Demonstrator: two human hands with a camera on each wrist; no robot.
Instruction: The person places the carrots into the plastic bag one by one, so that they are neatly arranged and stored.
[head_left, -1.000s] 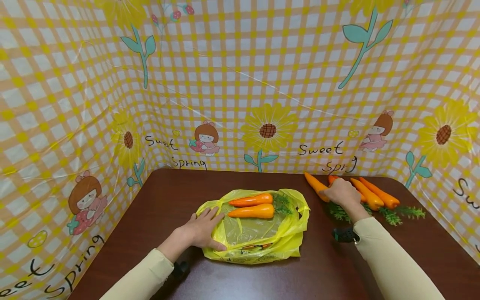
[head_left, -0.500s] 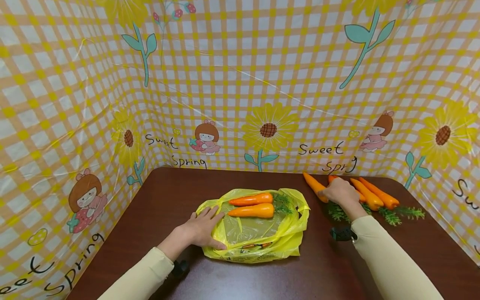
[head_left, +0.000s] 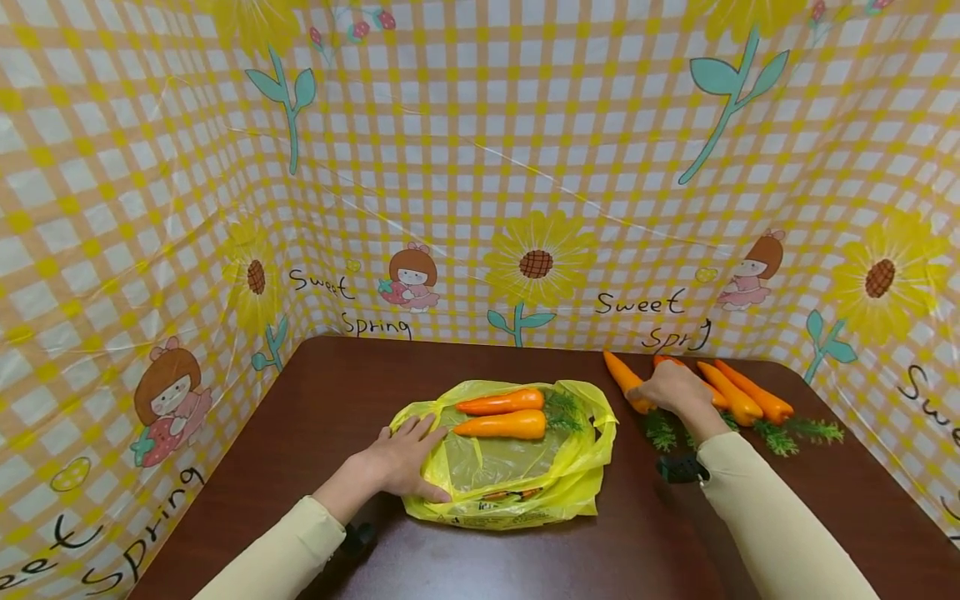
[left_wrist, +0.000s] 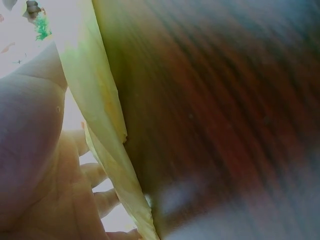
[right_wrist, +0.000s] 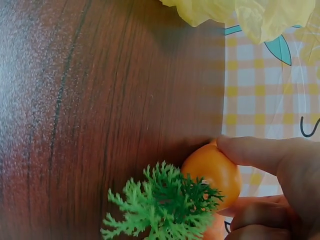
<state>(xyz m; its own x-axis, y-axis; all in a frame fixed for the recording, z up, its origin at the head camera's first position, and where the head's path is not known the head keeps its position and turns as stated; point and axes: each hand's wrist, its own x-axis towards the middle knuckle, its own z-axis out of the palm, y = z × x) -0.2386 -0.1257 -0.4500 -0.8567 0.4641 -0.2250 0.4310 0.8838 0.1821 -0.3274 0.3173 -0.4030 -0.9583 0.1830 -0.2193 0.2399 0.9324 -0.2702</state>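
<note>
A yellow plastic bag [head_left: 510, 512] lies flat in the middle of the table, its mouth spread wide. Two orange carrots, an upper carrot [head_left: 510, 402] and a lower carrot [head_left: 506, 425], lie side by side on it with green tops to the right. My left hand [head_left: 405, 458] rests with spread fingers on the bag's left edge; the left wrist view shows the yellow plastic [left_wrist: 100, 100] along the fingers. At the far right my right hand [head_left: 675, 392] pinches a carrot [right_wrist: 215, 175] between thumb and fingers near its leafy end [right_wrist: 165, 205]. That carrot [head_left: 621, 372] points toward the back wall.
More carrots lie right of my right hand, among them a front carrot [head_left: 735, 400] and an outer carrot [head_left: 761, 393]; another is partly hidden behind the hand. The brown table [head_left: 352, 375] meets a checked, flower-printed cloth wall [head_left: 465, 275] at the back and sides.
My right hand has shifted slightly left, with the carrot's thick end. The left hand, the bag and the two carrots on it stay in place.
</note>
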